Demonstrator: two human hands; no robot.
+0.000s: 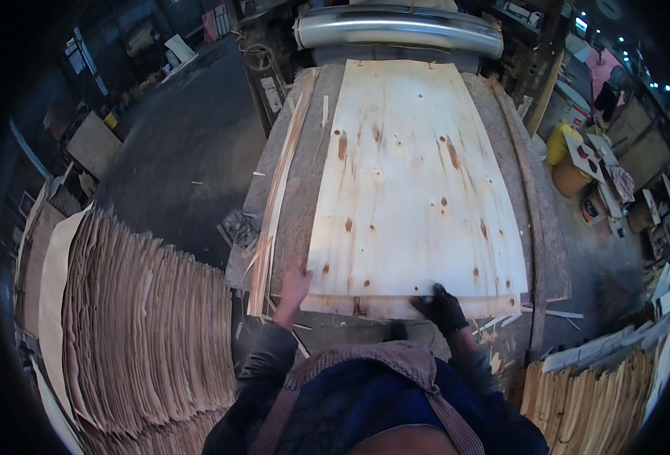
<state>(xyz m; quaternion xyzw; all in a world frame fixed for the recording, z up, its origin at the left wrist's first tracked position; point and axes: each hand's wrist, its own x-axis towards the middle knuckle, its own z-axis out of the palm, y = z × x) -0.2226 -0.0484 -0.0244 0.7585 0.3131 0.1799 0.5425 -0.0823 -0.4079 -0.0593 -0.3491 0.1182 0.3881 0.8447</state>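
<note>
A pale wood veneer sheet (403, 189) with brown knots lies flat on the worn bench in front of me, its far end close to a metal roller. Under its near edge shows a strip of another veneer sheet (335, 305). My bare left hand (295, 282) is at the near left corner, fingers stretched out along the sheet's side edge. At the near edge, right of the middle, my right hand (443, 309) wears a dark glove. Its thumb lies over the top sheet and its fingers close on the edge, partly hidden.
A shiny roller (399, 34) spans the bench's far end. Long narrow veneer strips (286, 174) lie along the bench's left side. A tall veneer stack (145, 326) stands at my left, another stack (585, 402) at my right. Buckets (574, 178) and boards stand farther right.
</note>
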